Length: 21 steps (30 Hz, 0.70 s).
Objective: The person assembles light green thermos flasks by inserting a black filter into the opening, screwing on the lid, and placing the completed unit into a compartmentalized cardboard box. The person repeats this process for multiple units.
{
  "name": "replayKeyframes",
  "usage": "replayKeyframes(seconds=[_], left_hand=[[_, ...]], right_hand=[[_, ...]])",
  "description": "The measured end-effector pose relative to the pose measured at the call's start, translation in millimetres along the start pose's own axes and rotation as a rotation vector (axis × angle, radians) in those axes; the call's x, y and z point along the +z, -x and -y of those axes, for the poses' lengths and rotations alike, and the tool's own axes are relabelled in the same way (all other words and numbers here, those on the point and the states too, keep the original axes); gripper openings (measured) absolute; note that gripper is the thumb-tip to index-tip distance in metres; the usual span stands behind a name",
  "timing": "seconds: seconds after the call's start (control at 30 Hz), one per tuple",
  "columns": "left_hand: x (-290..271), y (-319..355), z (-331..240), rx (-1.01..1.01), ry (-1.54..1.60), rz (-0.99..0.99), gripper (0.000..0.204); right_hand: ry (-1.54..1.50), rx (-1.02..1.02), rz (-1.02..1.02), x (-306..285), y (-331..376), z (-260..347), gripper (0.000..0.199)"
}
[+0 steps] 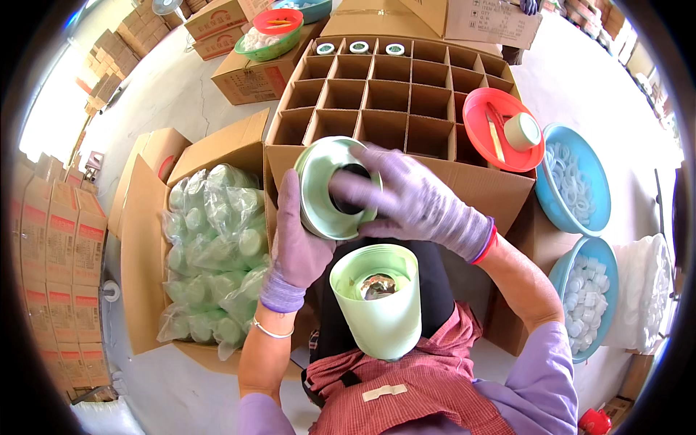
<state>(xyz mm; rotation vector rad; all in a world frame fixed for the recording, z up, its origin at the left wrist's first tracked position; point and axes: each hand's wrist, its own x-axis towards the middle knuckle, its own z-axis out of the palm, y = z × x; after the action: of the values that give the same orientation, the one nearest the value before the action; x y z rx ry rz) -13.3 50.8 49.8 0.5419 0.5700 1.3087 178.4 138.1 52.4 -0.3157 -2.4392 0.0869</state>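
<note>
In front of my chest, my left hand (299,235), in a light purple work glove, grips a light green round plastic flask collar (319,210). A dark opening shows in the middle of the collar. My right hand (424,192), gloved the same way, lies over the collar's right side. Its fingers are smeared by motion at the opening, so their grip cannot be made out. Upright on my lap, just below both hands, stands a light green flask body (377,312) with its top uncovered and something shiny and silvery inside.
Ahead is a divided carton (384,94), with several flasks in its far row. On its right corner a red basin (482,116) holds a pale green cup and a yellow-handled tool. Bagged green parts (217,246) fill the left carton. Blue basins (580,148) of white parts stand right.
</note>
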Motion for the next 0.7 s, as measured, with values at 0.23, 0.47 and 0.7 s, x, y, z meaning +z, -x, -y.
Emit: replayKeyframes(seconds=[0.23, 0.47, 0.7], left_hand=[[40.0, 14.4, 18.1, 0.149, -0.054, -0.098, 0.062], [15.2, -2.2, -2.5, 1.059, -1.819, 0.38, 0.058], [-51.6, 41.2, 11.3, 0.384, -1.308, 0.46, 0.058]], right_hand=[[0.055, 0.367, -0.028, -0.1, -4.6, 26.2, 0.077], [-1.725, 0.787, -0.128, 19.0, 40.6, 7.2, 0.038], [-0.807, 1.28, 0.123, -1.1, 57.0, -3.4, 0.029]])
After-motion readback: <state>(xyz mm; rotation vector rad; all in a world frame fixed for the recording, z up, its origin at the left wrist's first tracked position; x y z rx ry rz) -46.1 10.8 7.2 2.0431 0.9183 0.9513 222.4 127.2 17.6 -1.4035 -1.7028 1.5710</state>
